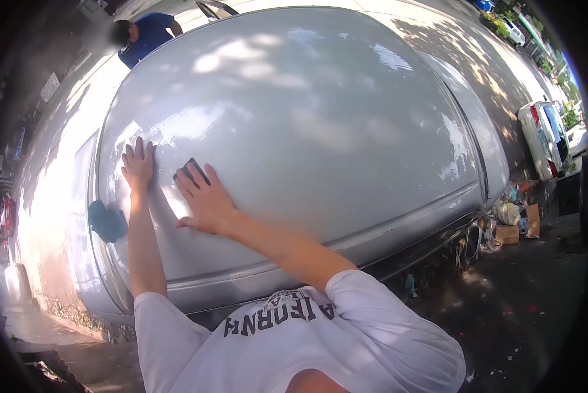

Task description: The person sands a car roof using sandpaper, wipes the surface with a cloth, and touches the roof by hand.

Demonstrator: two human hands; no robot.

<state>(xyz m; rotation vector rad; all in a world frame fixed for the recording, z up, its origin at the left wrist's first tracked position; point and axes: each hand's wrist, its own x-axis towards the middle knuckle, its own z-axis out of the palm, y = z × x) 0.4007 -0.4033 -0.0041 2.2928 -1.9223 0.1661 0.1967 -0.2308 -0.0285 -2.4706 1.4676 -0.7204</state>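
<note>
A grey car roof [274,150] with a smooth, partly shiny surface spreads out in front of me. My left hand [138,168] lies flat on it near the left edge, fingers stretched and holding nothing. Beside it, to the right, my right hand [205,200] presses a dark piece of sandpaper [190,168] against the roof under its fingers. Most of that piece is hidden by the hand, with the thumb spread out to the side. A crumpled teal cloth [107,221] rests at the roof's left edge, close to my left forearm.
Another person in a dark blue shirt [151,40] leans by the car's far left side. Cardboard boxes [507,234] and bagged litter [507,213] lie on the ground at right. A white car [538,139] is parked beyond. The roof's near edge runs below my arms.
</note>
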